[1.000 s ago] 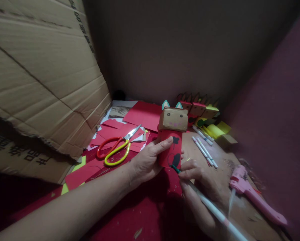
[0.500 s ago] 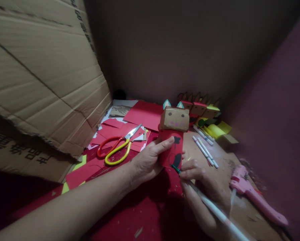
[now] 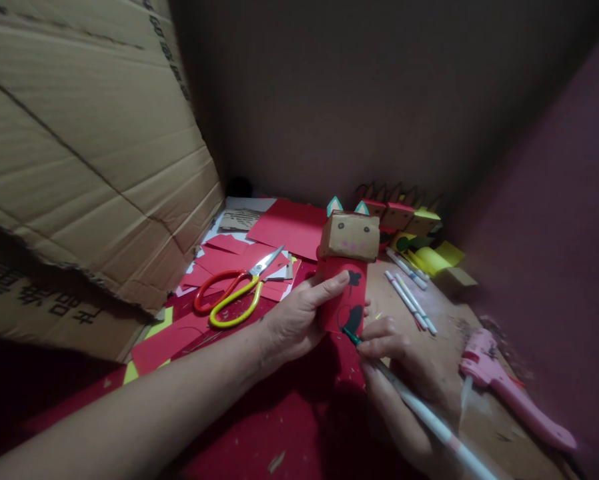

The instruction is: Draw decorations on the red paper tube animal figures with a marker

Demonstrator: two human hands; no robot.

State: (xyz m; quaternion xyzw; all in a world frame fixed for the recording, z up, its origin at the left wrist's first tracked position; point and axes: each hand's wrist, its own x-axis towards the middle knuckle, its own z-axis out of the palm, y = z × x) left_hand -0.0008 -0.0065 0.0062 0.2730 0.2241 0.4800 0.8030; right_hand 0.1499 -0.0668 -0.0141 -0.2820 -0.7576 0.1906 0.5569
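My left hand [image 3: 307,310] is closed round a paper animal figure [image 3: 350,237], its thumb lying across the red body. The figure has a brown cardboard box head with two drawn eyes, purple marks below them, and white ears edged in teal. Dark shapes are drawn on its red paper body, one of them an outline partly filled in. Between the fingers of my right hand [image 3: 392,353] is a white felt-tip pen [image 3: 429,417]. Its green tip touches the lower part of the red body, at the outlined shape.
Red-and-yellow-handled scissors [image 3: 239,287] lie among red paper pieces [image 3: 289,227] on the left. Several felt-tip pens [image 3: 409,300] rest to the right, near a pink glue gun [image 3: 504,387]. Similar box-headed figures [image 3: 404,217] stand behind. A large cardboard sheet [image 3: 89,147] rises at left.
Almost nothing differs. The figure's head sits very slightly farther right, and the pen tip stays at the same drawn shape.
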